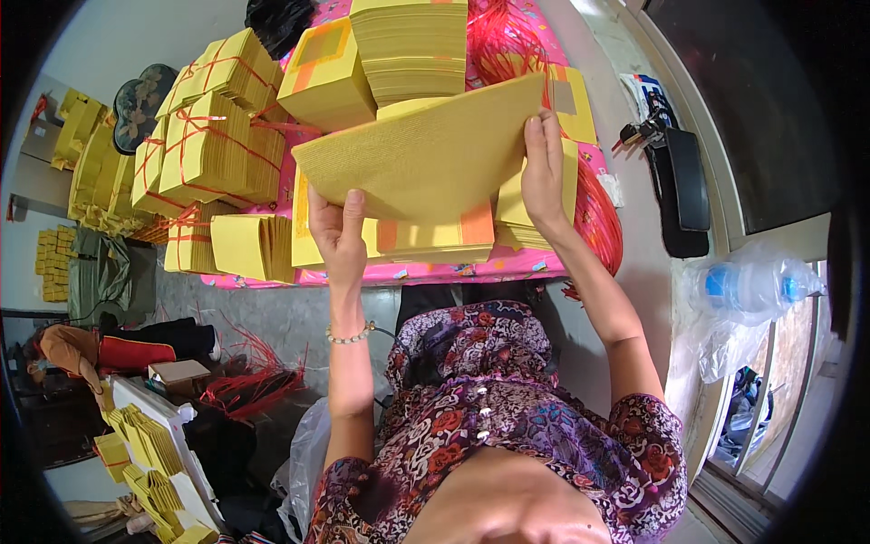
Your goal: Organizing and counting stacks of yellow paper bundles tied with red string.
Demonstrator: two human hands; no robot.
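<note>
Between my two hands is a thin sheaf of yellow paper (417,163), raised above the table and tilted, its right end higher. My left hand (337,231) grips its lower left corner, thumb on the near face and the other fingers partly hidden. My right hand (544,172) is closed on the right edge, with fingers along that side. Beneath the sheaf lies a yellow paper stack with an orange patch (476,225). Another yellow stack (517,195) sits below my right hand.
The pink-covered table (408,274) bears tall yellow stacks (408,54) and bundles tied with red strips (213,150). Loose red strips (596,213) hang at its right edge. Left of me are red strips (249,385) on the floor and a clear plastic bag (308,453).
</note>
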